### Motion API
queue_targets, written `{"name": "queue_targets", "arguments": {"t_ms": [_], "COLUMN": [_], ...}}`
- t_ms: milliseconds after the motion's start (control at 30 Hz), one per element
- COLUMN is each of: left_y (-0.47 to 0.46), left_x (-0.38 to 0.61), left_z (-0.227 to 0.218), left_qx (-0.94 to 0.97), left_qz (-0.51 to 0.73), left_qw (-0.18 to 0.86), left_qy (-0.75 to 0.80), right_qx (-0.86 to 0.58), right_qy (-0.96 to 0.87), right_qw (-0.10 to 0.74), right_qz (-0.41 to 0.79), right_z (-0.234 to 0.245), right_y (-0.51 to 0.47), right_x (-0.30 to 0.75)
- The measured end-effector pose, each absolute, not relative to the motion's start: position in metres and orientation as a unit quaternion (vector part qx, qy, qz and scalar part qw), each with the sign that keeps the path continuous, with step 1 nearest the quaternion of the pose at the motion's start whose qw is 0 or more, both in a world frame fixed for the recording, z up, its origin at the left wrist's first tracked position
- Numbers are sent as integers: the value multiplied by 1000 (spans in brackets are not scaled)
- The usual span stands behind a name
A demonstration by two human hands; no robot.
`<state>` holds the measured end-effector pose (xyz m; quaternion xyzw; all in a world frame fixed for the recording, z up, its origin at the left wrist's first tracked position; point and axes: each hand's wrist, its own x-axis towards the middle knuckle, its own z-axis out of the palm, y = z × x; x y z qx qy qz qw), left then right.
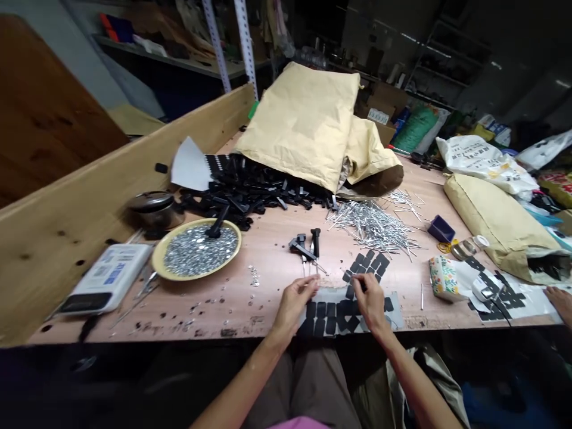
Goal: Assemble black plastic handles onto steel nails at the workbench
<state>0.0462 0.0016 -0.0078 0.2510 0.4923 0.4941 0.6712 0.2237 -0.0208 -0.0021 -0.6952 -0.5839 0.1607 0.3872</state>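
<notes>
My left hand (295, 304) is closed, thumb and forefinger pinched together; what lies between the tips is too small to make out. Just beyond those fingertips are a few black plastic pieces (300, 245) with thin metal pins. My right hand (370, 302) is curled shut over the black rounded pads (330, 319), and anything inside its fingers is hidden. These pads lie in rows on a pale sheet (397, 313) at the table's front edge. More black pads (378, 265) are spread just behind my right hand.
A heap of metal pins (375, 226) lies behind the hands. Left of them stands a yellow bowl (201, 253) of small metal pieces beside a white scale (109, 277). Large paper sacks (304, 125) and a black parts pile (250, 190) fill the back. Another person's hand (560, 302) rests at far right.
</notes>
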Motion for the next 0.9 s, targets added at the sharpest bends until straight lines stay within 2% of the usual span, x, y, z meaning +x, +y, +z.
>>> {"name": "queue_targets", "arguments": {"t_ms": [133,333,433,500,600,733,900], "left_y": [20,24,26,31,45,66,79], "left_x": [42,55,58,57,50,42,39], "left_z": [-9,-10,-19,-27,-35,-47,-64], "left_qx": [252,330,400,485,642,776,832], "left_qz": [520,448,434,434,420,341,272], "left_qw": [639,634,583,500,300,68,-31], "left_qy": [508,537,557,571,567,526,482], "right_qx": [-731,-724,-722,-719,-709,-691,-619], "right_qy": [-617,-660,-669,-675,-687,-706,-774], "right_qw": [282,200,174,161,148,143,127], "right_qz": [73,-11,-34,-42,-54,-64,-45], "right_z": [-16,-39,-47,-51,-52,-49,-53], "right_y": [-5,15,22,26,32,40,26], "right_x": [283,317,326,333,343,355,350]}}
